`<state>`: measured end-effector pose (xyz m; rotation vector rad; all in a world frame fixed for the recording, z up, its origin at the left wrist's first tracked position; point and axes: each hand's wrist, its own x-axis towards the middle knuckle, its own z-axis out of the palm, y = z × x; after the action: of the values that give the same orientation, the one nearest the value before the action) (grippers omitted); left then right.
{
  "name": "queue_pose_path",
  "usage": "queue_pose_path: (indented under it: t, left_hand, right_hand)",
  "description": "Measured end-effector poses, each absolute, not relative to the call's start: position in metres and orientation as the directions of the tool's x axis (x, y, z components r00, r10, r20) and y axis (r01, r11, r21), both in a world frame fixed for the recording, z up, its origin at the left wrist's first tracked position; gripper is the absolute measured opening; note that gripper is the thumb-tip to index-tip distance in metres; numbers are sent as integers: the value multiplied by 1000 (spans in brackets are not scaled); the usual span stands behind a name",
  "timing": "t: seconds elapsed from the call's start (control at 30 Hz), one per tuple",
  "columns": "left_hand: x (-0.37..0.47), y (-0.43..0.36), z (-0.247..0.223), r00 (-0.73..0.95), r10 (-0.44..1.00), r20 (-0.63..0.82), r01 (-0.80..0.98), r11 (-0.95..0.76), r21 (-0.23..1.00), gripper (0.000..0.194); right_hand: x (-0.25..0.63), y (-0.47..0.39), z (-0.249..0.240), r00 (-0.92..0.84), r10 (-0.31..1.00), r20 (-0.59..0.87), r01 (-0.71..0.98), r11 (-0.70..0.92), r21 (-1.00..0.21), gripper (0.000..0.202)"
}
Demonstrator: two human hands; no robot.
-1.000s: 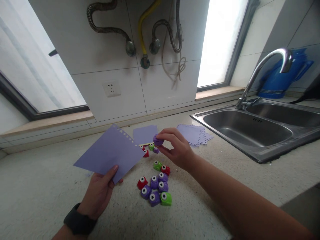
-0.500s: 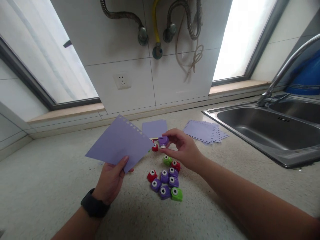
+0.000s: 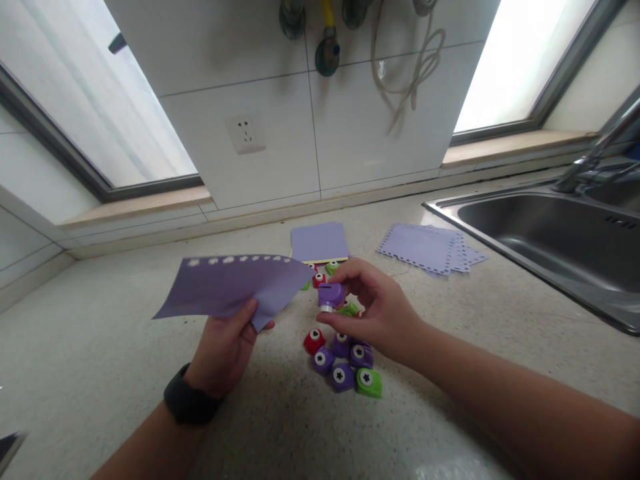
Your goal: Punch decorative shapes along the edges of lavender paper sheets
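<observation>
My left hand [image 3: 233, 343] pinches the lower edge of a purple sheet of paper [image 3: 225, 290], which tilts and bends above the counter. A row of punched holes runs along the sheet's far edge. Between thumb and fingers, my right hand [image 3: 373, 300] holds a purple craft punch [image 3: 330, 295] with its slot facing left, close to the sheet's right corner and apart from it. Below that hand lie several more craft punches, among them a red punch [image 3: 315, 341], a green punch [image 3: 369, 382] and a purple punch [image 3: 343, 376]. Others sit partly hidden behind the held one.
A stack of plain purple paper [image 3: 320, 241] lies behind the punches. Right of it are fanned sheets with punched edges [image 3: 417, 247]. A steel sink [image 3: 530, 233] is set into the counter [image 3: 125, 373] at the right. The tiled wall has a socket [image 3: 245, 133].
The sheet has tipped flatter and now bends. The punch in my right hand has come away from the sheet's corner and turned its slot. My view has tilted down.
</observation>
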<state>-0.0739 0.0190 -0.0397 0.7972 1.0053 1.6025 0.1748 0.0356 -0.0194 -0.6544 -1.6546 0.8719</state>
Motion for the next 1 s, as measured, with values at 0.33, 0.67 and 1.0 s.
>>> queue_pose_path:
  t: [0.33,0.67,1.0]
  left_hand:
    - [-75,18,-38,-258,965,-45,-410,-68,910,29]
    - [-84,19,-50,-188,982,-4,-356,-64,932,23]
    - [-78,17,-43,-224,974,-25,-339,-53,939,29]
  right_hand:
    - [176,25,-7,-212,704,678,65,702,-709,36]
    - [175,28,-10,-198,754,626,67,647,-759,37]
    - [176,30,-12,-213,760,614,80,640,-764,39]
